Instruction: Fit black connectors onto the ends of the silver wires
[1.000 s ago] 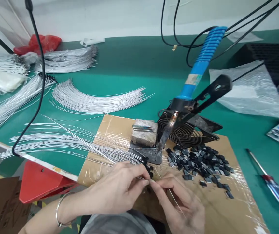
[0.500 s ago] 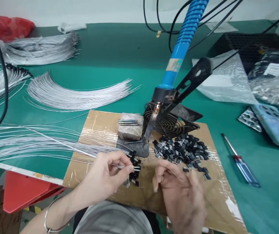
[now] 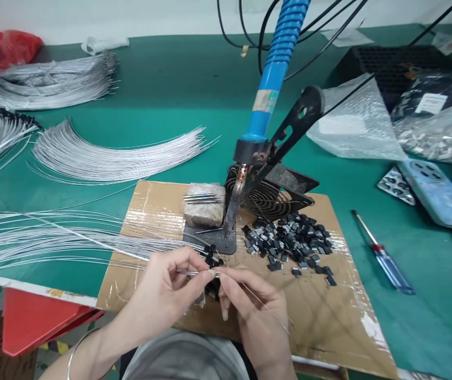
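Observation:
Near the front of the cardboard, my left hand pinches the ends of one or more white wires between thumb and forefinger. My right hand meets it there, thumb and forefinger closed at the same wire ends. A thin silvery wire runs through my right hand and sticks out toward the lower right. What lies exactly between the fingertips is hidden. Behind them is a cluster of small black connectors at the ends of a bundle of white wires.
A blue-handled soldering iron slants down over a black fan. Beside it are a grey block with metal rods and a pile of small black parts. A screwdriver and a phone lie right.
My right hand has moved left and inward, from fingers apart from the wires to closing at their ends beside my left fingertips. The view has shifted slightly right.

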Demonstrator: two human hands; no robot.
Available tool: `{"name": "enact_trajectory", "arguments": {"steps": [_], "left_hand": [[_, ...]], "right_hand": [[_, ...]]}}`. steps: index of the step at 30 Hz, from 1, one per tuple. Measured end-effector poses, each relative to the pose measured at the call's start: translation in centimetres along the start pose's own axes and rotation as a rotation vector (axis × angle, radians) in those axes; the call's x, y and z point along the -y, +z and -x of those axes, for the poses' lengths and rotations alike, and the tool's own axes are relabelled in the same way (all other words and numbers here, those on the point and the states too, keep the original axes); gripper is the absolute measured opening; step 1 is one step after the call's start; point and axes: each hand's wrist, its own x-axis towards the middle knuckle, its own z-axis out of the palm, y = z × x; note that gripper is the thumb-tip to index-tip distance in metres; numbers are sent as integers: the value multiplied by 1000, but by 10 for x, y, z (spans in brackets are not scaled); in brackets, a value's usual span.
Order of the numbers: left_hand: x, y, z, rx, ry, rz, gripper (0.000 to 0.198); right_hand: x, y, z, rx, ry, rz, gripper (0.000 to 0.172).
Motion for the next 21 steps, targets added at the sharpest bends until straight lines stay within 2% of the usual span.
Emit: {"name": "enact_trajectory", "arguments": {"steps": [12,17,21], "left_hand": [[5,3,3,-6,-6,-77,30],[3,1,2,28,-13,-100,30],[1,0,3,40,-11,-137,27]], "right_hand": [[0,-5,-3,7,93,-57,11],[13,-8,-6,67,217,-63,17],[25,-3,-5,23,283,-67,20]]}}
